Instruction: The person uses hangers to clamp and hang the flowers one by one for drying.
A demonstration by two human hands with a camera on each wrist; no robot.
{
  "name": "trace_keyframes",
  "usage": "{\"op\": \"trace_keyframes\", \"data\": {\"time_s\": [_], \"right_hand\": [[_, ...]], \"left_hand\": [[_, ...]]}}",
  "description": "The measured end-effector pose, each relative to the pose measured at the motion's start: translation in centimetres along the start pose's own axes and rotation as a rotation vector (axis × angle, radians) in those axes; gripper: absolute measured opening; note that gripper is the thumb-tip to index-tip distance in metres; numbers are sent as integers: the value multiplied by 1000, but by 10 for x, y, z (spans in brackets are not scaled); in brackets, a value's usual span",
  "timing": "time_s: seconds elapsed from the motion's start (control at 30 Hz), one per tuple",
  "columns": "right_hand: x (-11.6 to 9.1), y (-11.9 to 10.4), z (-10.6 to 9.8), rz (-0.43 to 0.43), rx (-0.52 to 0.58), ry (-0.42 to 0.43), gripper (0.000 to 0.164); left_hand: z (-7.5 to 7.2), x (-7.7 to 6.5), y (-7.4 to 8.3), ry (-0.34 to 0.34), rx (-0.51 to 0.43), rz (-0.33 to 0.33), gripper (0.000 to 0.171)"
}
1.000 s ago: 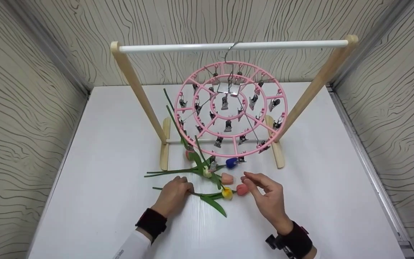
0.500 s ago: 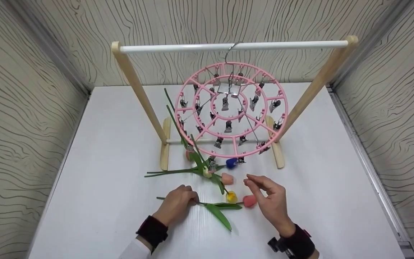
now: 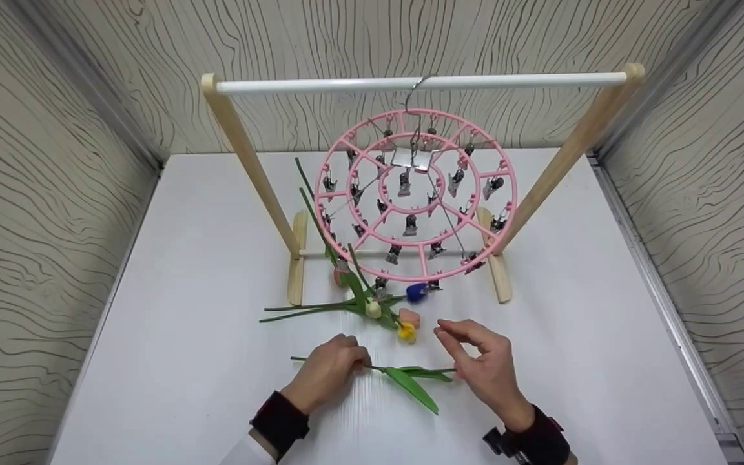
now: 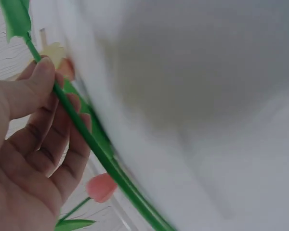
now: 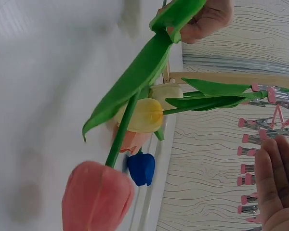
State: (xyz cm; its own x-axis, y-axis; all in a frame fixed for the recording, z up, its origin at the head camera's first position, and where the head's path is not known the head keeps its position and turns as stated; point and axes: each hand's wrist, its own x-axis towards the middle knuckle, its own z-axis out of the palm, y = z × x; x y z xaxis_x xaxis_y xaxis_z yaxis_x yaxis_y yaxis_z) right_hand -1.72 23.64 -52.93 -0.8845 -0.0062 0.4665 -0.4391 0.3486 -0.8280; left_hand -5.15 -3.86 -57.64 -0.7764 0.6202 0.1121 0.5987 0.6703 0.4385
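One pink cup-shaped tulip (image 5: 97, 197), green stem (image 4: 90, 138) pinched by left hand (image 3: 330, 372), now clears yellow cup-shaped tulip (image 3: 407, 332), likely singled out; right hand (image 3: 491, 368) holds nothing.

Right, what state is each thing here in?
Left hand, pinching a stem.
Right hand, holding nothing.
Front pink tulip, held by its stem.
Yellow tulip, unheld.
Blue tulip, unheld.
Cream tulip, unheld.
Peach tulip, unheld.
Rear pink tulip, unheld.
Pink hanger, hooked over the bar.
Metal clips, hanging.
Wooden stand, upright.
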Motion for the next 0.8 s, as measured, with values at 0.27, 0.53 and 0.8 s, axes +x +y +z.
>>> {"op": "trace_keyframes", "data": {"time_s": [0.27, 0.53, 0.8], "right_hand": [[4, -31, -2, -22, -165, -201, 23], [10, -45, 4, -133, -285, -335, 26], [13, -45, 9, -170, -405, -416, 32]], "left_hand": [[-23, 10, 25, 39, 60, 22, 8], [-44, 15, 45, 93, 192, 72, 12], [-57, 18, 58, 198, 302, 134, 14]]}}
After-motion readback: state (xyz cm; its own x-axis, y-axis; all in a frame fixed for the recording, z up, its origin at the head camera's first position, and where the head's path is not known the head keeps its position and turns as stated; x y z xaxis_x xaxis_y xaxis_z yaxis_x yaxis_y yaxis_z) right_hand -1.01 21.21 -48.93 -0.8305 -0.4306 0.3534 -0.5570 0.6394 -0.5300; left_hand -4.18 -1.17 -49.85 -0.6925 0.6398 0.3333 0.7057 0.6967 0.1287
